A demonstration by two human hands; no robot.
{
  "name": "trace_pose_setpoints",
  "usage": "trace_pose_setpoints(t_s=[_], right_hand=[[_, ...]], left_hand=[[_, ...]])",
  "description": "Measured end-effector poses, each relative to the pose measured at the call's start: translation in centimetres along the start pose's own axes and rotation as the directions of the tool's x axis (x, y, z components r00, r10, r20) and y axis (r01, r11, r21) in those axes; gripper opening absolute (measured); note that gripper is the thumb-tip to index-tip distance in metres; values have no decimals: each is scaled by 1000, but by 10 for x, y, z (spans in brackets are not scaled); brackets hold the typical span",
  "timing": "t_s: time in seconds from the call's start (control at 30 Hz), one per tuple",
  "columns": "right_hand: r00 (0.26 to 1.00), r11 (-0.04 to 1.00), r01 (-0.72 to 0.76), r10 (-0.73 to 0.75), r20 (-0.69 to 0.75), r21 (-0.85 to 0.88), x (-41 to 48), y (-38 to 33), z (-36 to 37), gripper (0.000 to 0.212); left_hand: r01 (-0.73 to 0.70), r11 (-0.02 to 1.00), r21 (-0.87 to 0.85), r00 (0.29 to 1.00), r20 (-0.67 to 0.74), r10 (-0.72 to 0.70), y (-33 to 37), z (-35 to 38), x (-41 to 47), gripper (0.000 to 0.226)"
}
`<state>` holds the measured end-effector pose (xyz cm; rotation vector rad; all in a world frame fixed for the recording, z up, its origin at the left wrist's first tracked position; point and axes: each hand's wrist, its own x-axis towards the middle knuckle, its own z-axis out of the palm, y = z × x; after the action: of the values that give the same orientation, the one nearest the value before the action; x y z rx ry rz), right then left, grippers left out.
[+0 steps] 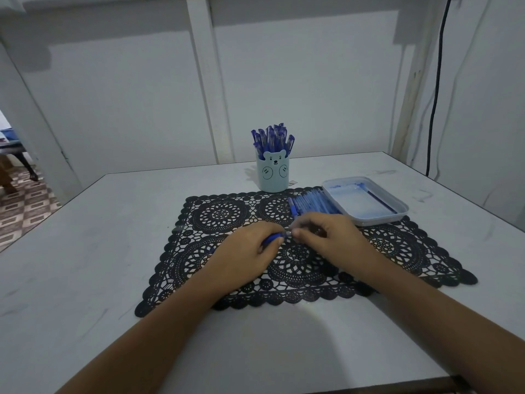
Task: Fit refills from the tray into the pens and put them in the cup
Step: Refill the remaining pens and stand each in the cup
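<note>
The pen is over mid-mat. The left grip is curled round its blue end, and the right grip pinches the other end, which is blurred, so the two fingertips almost meet. Loose pens lie at 1 o'clock, the tray with one refill sits at 2, and the cup stands at 12 — all on the lace mat or at its edge.

I see both forearms stretched over the mat, meeting above its middle; left grip curled round pen, right grip pinching the pen's clear end.
</note>
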<state>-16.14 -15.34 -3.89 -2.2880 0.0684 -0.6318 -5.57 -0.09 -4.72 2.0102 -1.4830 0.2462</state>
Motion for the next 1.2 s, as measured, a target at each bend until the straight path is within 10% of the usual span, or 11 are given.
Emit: trace_pose_setpoints(t_s=[0.17,0.57,1.2], right_hand=[[1000,994,-9,7,-25,-111,-1,1,7,33],[991,990,63,-48,126,-124,-2,1,4,8],[993,988,3,15,114,-156,-1,2,-5,25]], left_hand=[[-14,999,-30,1000,-5,14,4,0,1,18],[-49,999,-23,999,6,49,4,-1,2,16],[-82,997,-6,997,10,83,1,0,3,28]])
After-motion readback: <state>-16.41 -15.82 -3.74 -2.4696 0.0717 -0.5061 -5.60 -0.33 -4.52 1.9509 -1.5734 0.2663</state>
